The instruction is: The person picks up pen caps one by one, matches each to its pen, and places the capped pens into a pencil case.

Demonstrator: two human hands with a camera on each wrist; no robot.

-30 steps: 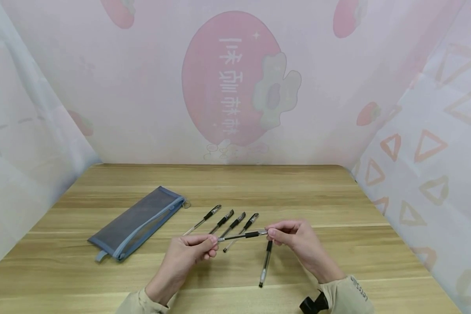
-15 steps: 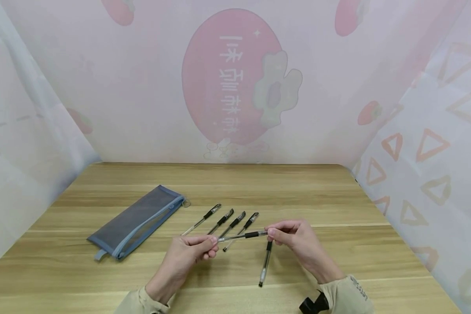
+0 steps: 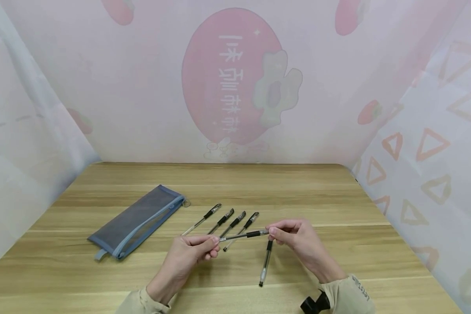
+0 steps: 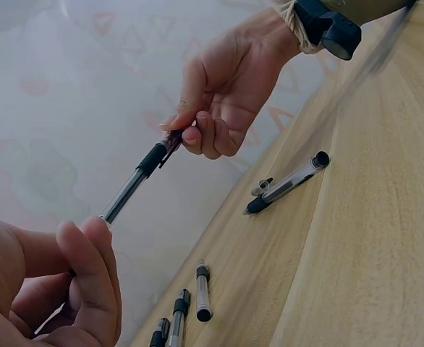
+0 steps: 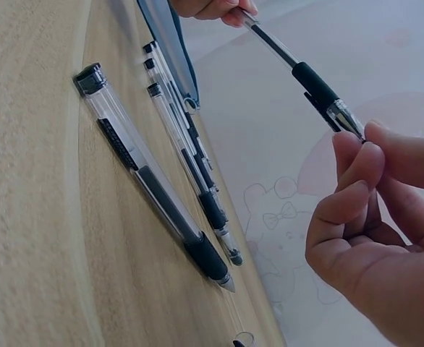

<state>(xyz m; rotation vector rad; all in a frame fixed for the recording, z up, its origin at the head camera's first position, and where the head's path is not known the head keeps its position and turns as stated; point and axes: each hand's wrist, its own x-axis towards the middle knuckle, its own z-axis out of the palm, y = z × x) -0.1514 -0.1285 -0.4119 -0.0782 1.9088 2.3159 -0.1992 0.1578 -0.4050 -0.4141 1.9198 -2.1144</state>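
Note:
A clear gel pen (image 3: 241,236) with a black grip is held level above the table between both hands. My left hand (image 3: 186,257) pinches its rear end between thumb and fingers. The tip end, where a cap with a black clip shows, is pinched by my right hand (image 3: 300,244). Below the right hand lies a second gel pen (image 3: 265,266), its bare tip showing in the right wrist view. Beside that tip, the left wrist view shows a loose clear cap (image 4: 261,187). Several more gel pens (image 3: 235,221) lie slanted side by side behind the held one.
A blue-grey mesh pencil case (image 3: 131,224) with a zip and a ring lies at the left of the wooden table (image 3: 290,187). Printed cloth walls (image 3: 141,87) stand at the back and sides. A black wrist device (image 3: 315,302) is on the right wrist.
Both hands and the pen between them have shifted very slightly to the right. The other pens and the pencil case stay where they were.

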